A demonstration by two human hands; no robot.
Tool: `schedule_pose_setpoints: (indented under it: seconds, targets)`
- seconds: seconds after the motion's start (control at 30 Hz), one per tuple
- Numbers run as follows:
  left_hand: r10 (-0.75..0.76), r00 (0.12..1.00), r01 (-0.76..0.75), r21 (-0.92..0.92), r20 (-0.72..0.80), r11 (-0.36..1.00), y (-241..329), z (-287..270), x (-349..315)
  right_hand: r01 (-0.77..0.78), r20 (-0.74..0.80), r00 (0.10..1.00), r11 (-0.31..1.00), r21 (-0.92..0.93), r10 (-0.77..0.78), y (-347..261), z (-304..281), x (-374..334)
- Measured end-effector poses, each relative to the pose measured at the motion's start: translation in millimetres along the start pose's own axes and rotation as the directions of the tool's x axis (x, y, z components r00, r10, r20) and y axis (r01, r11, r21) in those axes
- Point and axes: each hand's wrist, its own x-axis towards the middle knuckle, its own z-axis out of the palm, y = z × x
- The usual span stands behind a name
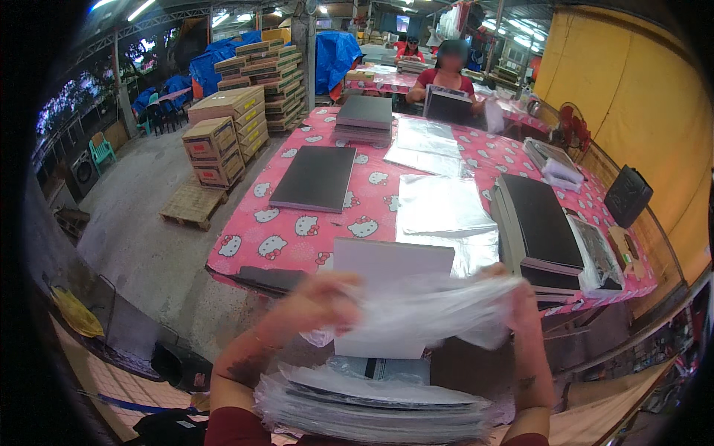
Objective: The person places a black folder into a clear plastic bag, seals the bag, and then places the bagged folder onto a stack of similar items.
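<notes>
Head view: one worn camera looking down over a long desk [297, 245] with a pink cartoon-print cover.
Left hand: left hand [321, 299], blurred, fingers closed pinching the left end of a clear plastic bag [428, 308].
Right hand: right hand [519, 301], blurred, fingers closed on the bag's right end.
Clear plastic bag: one, crumpled and stretched between both hands, at 6 o'clock of the desk's near edge, just above a white board.
White board: white board [387, 267], one, flat rectangle, partly hidden behind the bag, overhanging the desk's near edge.
Bagged stack: stack of bagged dark panels [372, 409], at 6 o'clock, below the hands; count cannot be told.
Dark panel, single: dark panel [314, 177], one, flat on the desk at 11 o'clock from the hands.
Dark panels, far pile: far pile of dark panels [364, 119], one pile at 12 o'clock; count cannot be told.
Dark panels, right pile: right pile of dark panels [539, 223], at 2 o'clock, beside the desk's right edge.
Plastic sheets: clear plastic sheets [442, 208], lying flat down the middle of the desk, three patches visible.
Cartons: brown cardboard cartons [223, 134], stacked on the floor at 10 o'clock, with coloured labels on their sides; contents hidden.
Pallet: wooden pallet [192, 204], one, on the floor just in front of the cartons.
Blue tarpaulins: blue tarpaulins [335, 52], draped at 12 o'clock, behind the cartons.
Yellow wall: yellow wall [632, 89], at 2 o'clock.
Other people: person in red [446, 74] at the far end of the desk.
</notes>
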Motion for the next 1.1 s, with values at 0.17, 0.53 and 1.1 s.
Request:
schedule_pose_setpoints:
  seconds: [0.17,0.53,1.1]
  targets:
    - [0.458,0.872,-0.485,0.18,0.17,0.856,-36.5,11.1,22.2,-0.351,0.047,0.932,0.863,0.363,0.359,-2.0,21.2,-24.1]
    - [0.3,0.945,-0.23,-0.39,0.129,0.891,-39.1,-7.3,5.9,-0.386,0.356,0.782,0.846,-0.369,0.512,17.1,4.4,-2.0]
    - [0.149,0.589,-0.253,-0.007,-0.794,0.967,-123.0,-0.1,64.5,0.015,-0.01,0.986,0.146,-0.989,-0.167,74.7,10.2,42.6]
